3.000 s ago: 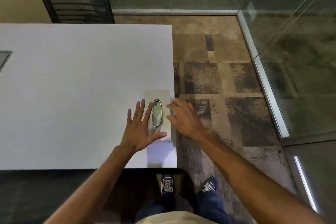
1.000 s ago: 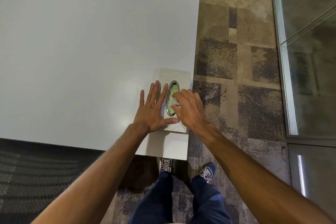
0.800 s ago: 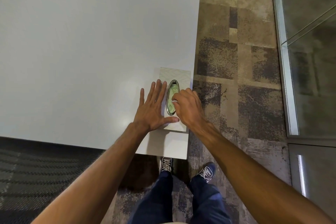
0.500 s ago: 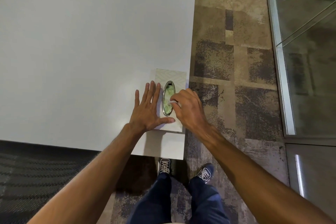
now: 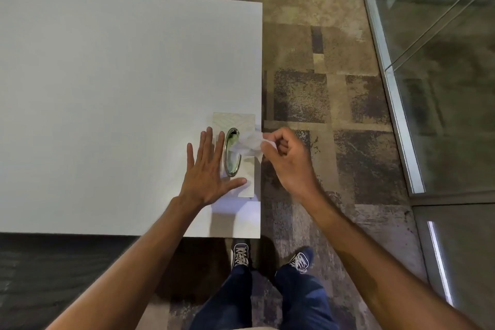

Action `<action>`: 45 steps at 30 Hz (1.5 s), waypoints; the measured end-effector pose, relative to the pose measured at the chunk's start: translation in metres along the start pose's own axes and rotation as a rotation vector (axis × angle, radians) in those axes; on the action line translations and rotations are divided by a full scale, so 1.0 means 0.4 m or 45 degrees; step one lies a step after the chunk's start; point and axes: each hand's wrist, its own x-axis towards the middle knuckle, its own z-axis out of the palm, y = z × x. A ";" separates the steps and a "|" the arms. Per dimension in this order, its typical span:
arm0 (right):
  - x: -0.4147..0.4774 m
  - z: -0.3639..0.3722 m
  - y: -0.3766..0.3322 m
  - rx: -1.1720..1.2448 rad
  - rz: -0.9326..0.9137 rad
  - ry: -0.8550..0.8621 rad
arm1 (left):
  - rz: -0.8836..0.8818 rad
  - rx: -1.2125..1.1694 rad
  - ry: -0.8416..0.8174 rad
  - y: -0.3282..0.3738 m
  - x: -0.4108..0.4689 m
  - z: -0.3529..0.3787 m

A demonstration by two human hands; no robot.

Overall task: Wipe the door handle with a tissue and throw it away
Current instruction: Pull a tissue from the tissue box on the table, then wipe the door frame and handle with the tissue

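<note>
White table [image 5: 107, 102]: one tissue box [image 5: 242, 120], one tissue [image 5: 247, 143], two hands.

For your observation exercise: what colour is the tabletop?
White, plain; the head view shows the table best.

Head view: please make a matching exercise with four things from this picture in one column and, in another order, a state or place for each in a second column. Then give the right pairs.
Things:
1. left hand
2. right hand
3. tissue
4. tissue box

States or places:
A. half drawn out of the oval opening
B. lies near the right edge of the white table
C. pressed flat, fingers spread, partly on the box
D. pinches a white sheet between its fingertips

Right pairs: 1-C, 2-D, 3-A, 4-B
</note>
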 end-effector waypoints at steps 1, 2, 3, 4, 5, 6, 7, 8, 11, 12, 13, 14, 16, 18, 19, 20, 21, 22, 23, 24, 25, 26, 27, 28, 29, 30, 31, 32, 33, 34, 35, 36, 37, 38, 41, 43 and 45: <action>-0.006 -0.017 -0.004 0.084 0.040 0.025 | 0.001 -0.022 0.020 0.010 -0.003 -0.010; -0.014 -0.035 -0.008 0.171 0.082 0.047 | 0.004 -0.040 0.034 0.023 -0.006 -0.021; -0.023 -0.053 -0.014 0.257 0.123 0.072 | 0.010 -0.048 0.044 0.036 -0.008 -0.030; -0.032 -0.072 -0.018 0.333 0.157 0.105 | 0.021 -0.047 0.053 0.052 -0.009 -0.041; -0.042 -0.091 -0.022 0.401 0.188 0.144 | 0.036 -0.049 0.066 0.067 -0.009 -0.048; -0.053 -0.111 -0.025 0.456 0.218 0.185 | 0.056 -0.058 0.083 0.086 -0.008 -0.054; -0.062 -0.132 -0.024 0.501 0.239 0.228 | 0.084 -0.073 0.102 0.106 -0.005 -0.058; -0.071 -0.155 -0.023 0.535 0.252 0.271 | 0.117 -0.087 0.120 0.131 0.001 -0.064; -0.104 -0.228 -0.019 0.631 0.269 0.407 | 0.193 -0.140 0.137 0.224 0.026 -0.078; -0.115 -0.255 -0.020 0.671 0.274 0.456 | 0.201 -0.166 0.130 0.263 0.034 -0.085; -0.126 -0.283 -0.021 0.706 0.281 0.507 | 0.208 -0.189 0.120 0.302 0.044 -0.091; -0.139 -0.314 -0.021 0.739 0.289 0.561 | 0.225 -0.207 0.110 0.345 0.052 -0.097; -0.168 -0.379 -0.015 0.789 0.284 0.652 | 0.291 -0.233 0.103 0.432 0.072 -0.105; -0.198 -0.449 0.000 0.802 0.269 0.727 | 0.364 -0.233 0.102 0.519 0.091 -0.107; -0.213 -0.487 0.008 0.799 0.259 0.764 | 0.405 -0.235 0.097 0.563 0.102 -0.105; -0.228 -0.525 0.015 0.799 0.254 0.802 | 0.453 -0.239 0.083 0.608 0.113 -0.103; -0.242 -0.564 0.020 0.811 0.254 0.846 | 0.498 -0.239 0.065 0.654 0.125 -0.100; -0.257 -0.604 0.024 0.837 0.256 0.891 | 0.540 -0.232 0.049 0.701 0.137 -0.097; -0.272 -0.645 0.028 0.860 0.254 0.936 | 0.578 -0.222 0.041 0.750 0.150 -0.093; -0.290 -0.688 0.032 0.875 0.252 0.980 | 0.613 -0.212 0.037 0.802 0.159 -0.091; -0.308 -0.731 0.033 0.882 0.253 1.023 | 0.652 -0.208 0.038 0.854 0.168 -0.089; -0.328 -0.773 0.034 0.891 0.249 1.062 | 0.695 -0.212 0.038 0.907 0.175 -0.088; -0.349 -0.814 0.032 0.897 0.237 1.090 | 0.737 -0.222 0.039 0.959 0.180 -0.086; -0.371 -0.854 0.030 0.897 0.222 1.113 | 0.776 -0.233 0.037 1.011 0.185 -0.083; -0.391 -0.891 0.029 0.885 0.215 1.140 | 0.811 -0.243 0.035 1.059 0.188 -0.081; -0.412 -0.928 0.030 0.863 0.202 1.177 | 0.847 -0.254 0.033 1.108 0.192 -0.078; -0.434 -0.964 0.032 0.824 0.188 1.221 | 0.884 -0.266 0.033 1.157 0.194 -0.075; -0.455 -0.997 0.034 0.775 0.169 1.269 | 0.919 -0.275 0.030 1.203 0.194 -0.071; -0.477 -1.032 0.036 0.711 0.154 1.324 | 0.954 -0.281 0.028 1.250 0.193 -0.068; -0.498 -1.065 0.039 0.648 0.138 1.381 | 0.991 -0.289 0.033 1.295 0.192 -0.065; -0.520 -1.096 0.040 0.604 0.119 1.444 | 1.029 -0.303 0.045 1.339 0.190 -0.062; -0.542 -1.128 0.042 0.593 0.093 1.513 | 1.065 -0.317 0.055 1.381 0.186 -0.061; -0.563 -1.158 0.043 0.588 0.071 1.575 | 1.099 -0.328 0.059 1.423 0.184 -0.057; -0.582 -1.185 0.043 0.579 0.058 1.641 | 1.133 -0.333 0.059 1.463 0.182 -0.054; -0.632 -1.256 0.056 0.539 0.052 1.800 | 1.243 -0.330 0.054 1.571 0.172 -0.044; -0.660 -1.293 0.065 0.551 0.051 1.898 | 1.311 -0.330 0.048 1.631 0.165 -0.038; -0.684 -1.326 0.067 0.587 0.014 1.988 | 1.378 -0.334 0.057 1.687 0.162 -0.032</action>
